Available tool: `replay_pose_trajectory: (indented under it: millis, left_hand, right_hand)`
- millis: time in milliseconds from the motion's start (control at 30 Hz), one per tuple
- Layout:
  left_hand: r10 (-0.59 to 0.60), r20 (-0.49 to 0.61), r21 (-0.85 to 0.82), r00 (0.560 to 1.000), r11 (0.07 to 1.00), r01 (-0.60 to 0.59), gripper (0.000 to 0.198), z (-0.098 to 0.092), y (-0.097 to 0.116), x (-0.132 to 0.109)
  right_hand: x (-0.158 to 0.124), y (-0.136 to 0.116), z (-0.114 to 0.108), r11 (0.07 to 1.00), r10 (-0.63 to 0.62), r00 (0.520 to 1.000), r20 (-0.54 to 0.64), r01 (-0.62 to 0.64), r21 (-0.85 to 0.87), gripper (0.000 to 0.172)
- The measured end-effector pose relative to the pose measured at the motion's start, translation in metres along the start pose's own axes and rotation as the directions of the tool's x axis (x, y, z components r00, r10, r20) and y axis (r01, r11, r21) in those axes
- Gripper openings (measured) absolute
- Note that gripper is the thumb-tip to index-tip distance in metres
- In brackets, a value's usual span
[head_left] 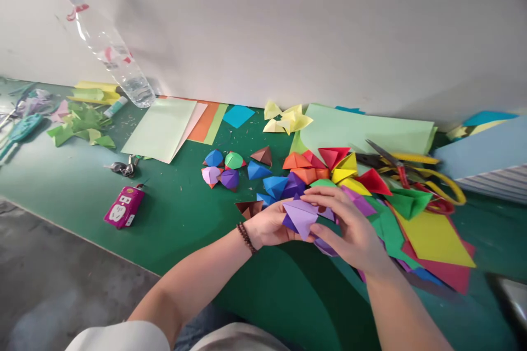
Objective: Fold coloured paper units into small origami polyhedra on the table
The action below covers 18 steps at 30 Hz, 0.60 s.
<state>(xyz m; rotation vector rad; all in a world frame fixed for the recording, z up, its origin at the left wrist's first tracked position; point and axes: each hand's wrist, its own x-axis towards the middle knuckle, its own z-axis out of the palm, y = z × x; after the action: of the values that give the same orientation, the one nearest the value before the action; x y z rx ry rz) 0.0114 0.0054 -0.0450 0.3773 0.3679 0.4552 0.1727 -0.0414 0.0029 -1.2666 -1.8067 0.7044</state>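
A folded purple paper piece (300, 216) sits between both my hands above the green mat (185, 208). My left hand (269, 225), with a dark bead bracelet at the wrist, grips its left side. My right hand (349, 225) curls over its right side, fingers closed on the paper. Just beyond my hands lies a heap of folded paper pieces (325, 167) in red, orange, yellow, blue and green. A small group of folded paper balls (222, 170) sits to the left of the heap.
Scissors with yellow and red handles (411, 173) lie on coloured sheets at right. Flat paper sheets (164, 126) and a tilted plastic bottle (111, 52) stand by the wall. A pink power strip (123, 207), keys (121, 167) and green scraps (82, 126) lie left.
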Motion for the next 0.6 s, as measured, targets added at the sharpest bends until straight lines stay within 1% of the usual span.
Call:
replay_pose_trajectory:
  millis: [67,133,200,267,333,400,467,533,600]
  left_hand:
    - [-0.001,0.026,-0.012,1.000,1.000,0.001,0.052,-0.002,-0.001,0.000]
    - [0.009,0.051,-0.014,0.999,1.000,-0.008,0.057,-0.003,-0.001,-0.001]
    - [0.013,0.071,0.012,0.997,1.000,-0.013,0.057,-0.002,0.001,-0.001]
    - [0.024,0.077,0.040,0.997,0.999,-0.027,0.052,0.000,0.002,-0.001]
    - [0.065,0.054,0.052,0.996,0.996,-0.067,0.046,0.003,0.004,0.000]
    - [0.143,0.003,0.078,0.990,0.987,-0.143,0.045,0.006,0.005,0.001]
    - [0.237,-0.057,0.138,0.970,0.964,-0.227,0.045,0.010,0.005,0.002]
    - [0.321,-0.111,0.204,0.941,0.934,-0.294,0.046,0.013,0.004,0.002]
    - [0.369,-0.138,0.271,0.919,0.907,-0.323,0.047,0.016,0.002,0.002]
  right_hand:
    - [0.000,0.000,0.000,0.999,-0.020,1.000,-0.003,0.020,0.034,0.032]
    - [0.000,0.000,0.000,0.997,-0.034,0.999,-0.031,0.036,0.072,0.031]
    - [-0.001,0.003,0.001,0.993,-0.015,0.995,-0.094,0.026,0.116,0.033]
    - [-0.001,0.007,0.001,0.971,0.043,0.984,-0.175,-0.001,0.237,0.033]
    - [0.000,0.012,0.002,0.894,0.146,0.951,-0.273,-0.009,0.448,0.030]
    - [0.004,0.013,0.002,0.757,0.268,0.904,-0.332,0.015,0.653,0.027]
    - [0.010,0.012,0.000,0.630,0.373,0.883,-0.286,-0.014,0.776,0.032]
    - [0.014,0.010,-0.002,0.539,0.451,0.867,-0.212,-0.075,0.839,0.040]
    - [0.016,0.009,-0.005,0.467,0.519,0.840,-0.159,-0.123,0.875,0.048]
